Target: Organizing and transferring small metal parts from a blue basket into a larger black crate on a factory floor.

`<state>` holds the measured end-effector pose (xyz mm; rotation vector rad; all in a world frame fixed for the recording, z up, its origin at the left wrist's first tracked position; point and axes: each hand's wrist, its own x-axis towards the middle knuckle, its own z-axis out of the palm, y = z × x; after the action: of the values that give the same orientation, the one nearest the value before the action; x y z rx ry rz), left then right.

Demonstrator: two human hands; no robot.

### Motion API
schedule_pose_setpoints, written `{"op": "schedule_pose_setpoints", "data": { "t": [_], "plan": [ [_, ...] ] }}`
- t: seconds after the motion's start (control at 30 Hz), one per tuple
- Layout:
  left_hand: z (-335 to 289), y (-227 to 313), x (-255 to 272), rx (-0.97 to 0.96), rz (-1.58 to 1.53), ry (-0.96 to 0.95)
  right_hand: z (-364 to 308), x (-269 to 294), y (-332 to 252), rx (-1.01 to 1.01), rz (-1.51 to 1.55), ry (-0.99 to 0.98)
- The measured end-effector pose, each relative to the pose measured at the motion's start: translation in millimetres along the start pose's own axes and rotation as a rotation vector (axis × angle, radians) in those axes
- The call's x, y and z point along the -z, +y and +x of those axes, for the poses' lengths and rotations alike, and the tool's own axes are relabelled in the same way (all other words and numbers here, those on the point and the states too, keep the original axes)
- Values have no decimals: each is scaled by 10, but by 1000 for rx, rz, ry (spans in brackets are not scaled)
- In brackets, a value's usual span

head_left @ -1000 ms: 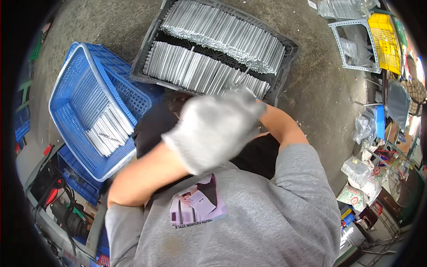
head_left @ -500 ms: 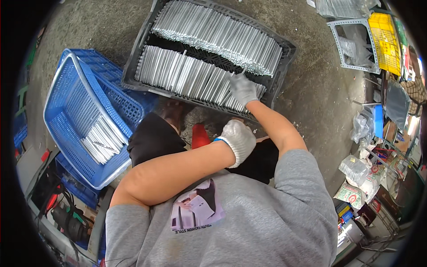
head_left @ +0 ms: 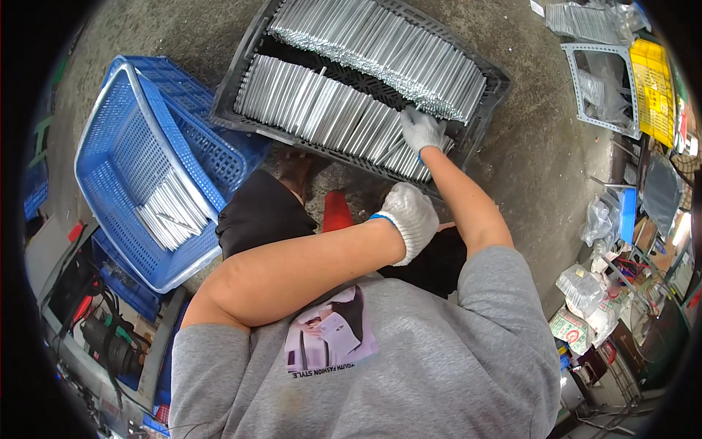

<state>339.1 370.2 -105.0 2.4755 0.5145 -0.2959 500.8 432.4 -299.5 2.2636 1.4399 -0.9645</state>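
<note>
Two rows of thin silvery metal rods (head_left: 314, 102) fill a black plastic crate (head_left: 227, 95) on the floor in front of me. My right hand (head_left: 423, 132), in a white knit glove, reaches to the right end of the nearer row. Its fingers bend down and close at the upper ends of the rods there; the fingertips are partly hidden. Across my body lies my left arm. My left hand (head_left: 409, 219), gloved too, is closed in a fist just short of the crate's near edge, with its fingers turned away, so anything inside is hidden.
At the left a blue plastic basket (head_left: 110, 168) stands tilted, with a pile of similar rods (head_left: 174, 212) inside. More blue baskets (head_left: 212, 132) lie behind it. A grey metal frame (head_left: 574, 88) and a yellow crate (head_left: 653, 91) stand at the far right. Bags (head_left: 585, 289) lie below them.
My right hand has come down further onto the rods, its fingers more bent. My left fist has moved slightly right and up toward the crate. The whole view has shifted a little.
</note>
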Motion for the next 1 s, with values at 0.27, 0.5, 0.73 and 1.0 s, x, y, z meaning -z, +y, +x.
{"op": "schedule_pose_setpoints", "data": {
  "t": [0.27,0.5,0.73,1.0],
  "plan": [
    [29,13,23,-4,-88,78,-239,-597,133,87,-326,354],
    [-10,51,27,40,-10,92,83,-221,101,133,-126,317],
    [20,51,107,115,-33,15,198,-83,26,251,87,-37],
    [69,43,188,-32,-25,-121,127,121,-515,414,-28,53]
  ]
}}
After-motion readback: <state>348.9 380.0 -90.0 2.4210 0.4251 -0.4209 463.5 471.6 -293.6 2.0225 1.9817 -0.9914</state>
